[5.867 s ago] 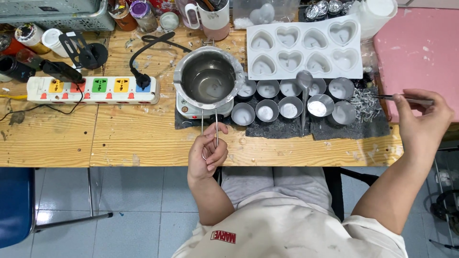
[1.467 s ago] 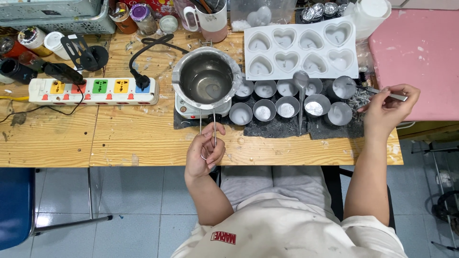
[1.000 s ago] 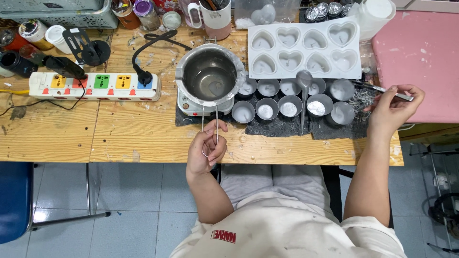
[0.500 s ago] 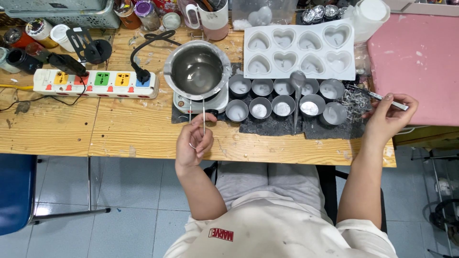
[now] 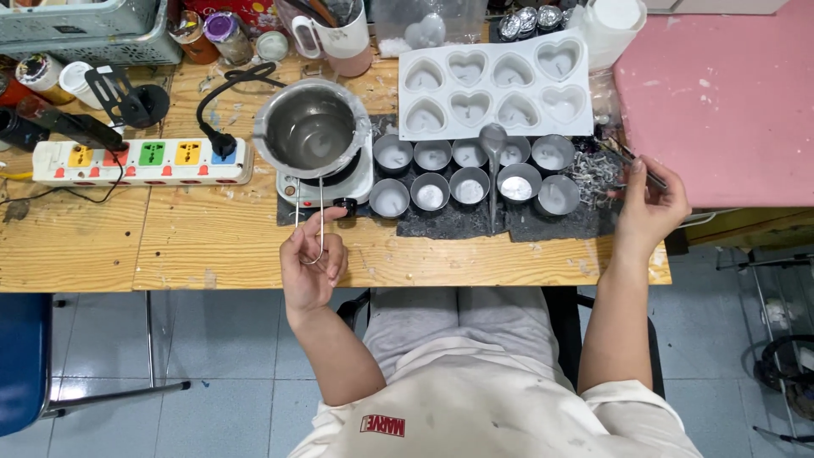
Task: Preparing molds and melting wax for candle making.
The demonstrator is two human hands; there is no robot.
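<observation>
1. Compared with half a second ago, the right hand has drawn slightly nearer the bench edge, while the left hand has hardly shifted.
2. That left hand sits at the near edge of the wooden bench, fingers closed round the looped wire handle of the steel melting pot; the grip looks meant to steady the pot on its small hotplate.
3. The right hand is pinched shut on a thin metal tool, probably tweezers, whose tip points at a loose heap of wicks just to its left, kept close for picking.
4. Between the hands, two rows of round metal cups stand on a dark mat, several holding pale wax; a long spoon lies across them.
5. Farther back rests a white heart-shaped mould, within easy reach of the pot.
6. At far left, a power strip feeds the hotplate by a black plug.
</observation>
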